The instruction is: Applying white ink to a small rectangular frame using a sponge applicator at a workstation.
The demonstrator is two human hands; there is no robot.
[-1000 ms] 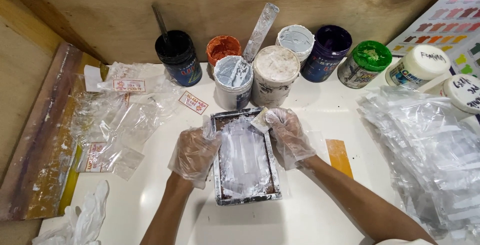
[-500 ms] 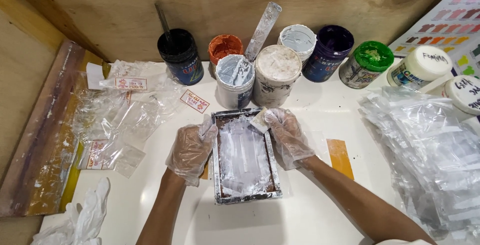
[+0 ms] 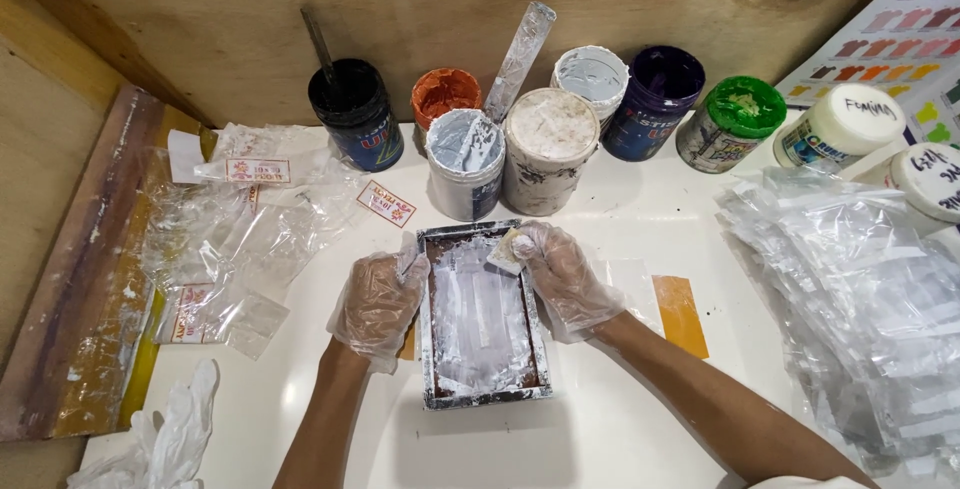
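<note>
The small metal-framed screen (image 3: 480,319) smeared with white ink sat flat between both gloved hands. Left hand (image 3: 378,299) clamped its left edge, right hand (image 3: 562,271) pinched a little squeegee (image 3: 503,251) at the top. Paint jars (image 3: 545,149) lined up just beyond the fingers, plastic bags (image 3: 860,299) off to the right.

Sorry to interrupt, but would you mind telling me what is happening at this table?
A person in clear plastic gloves works over a small printing screen frame smeared with white ink. The left hand steadies the frame's left edge; the right hand presses a small squeegee at its top right corner. Open ink jars stand behind, printed plastic bags lie left, and a blank stack lies right.
</note>
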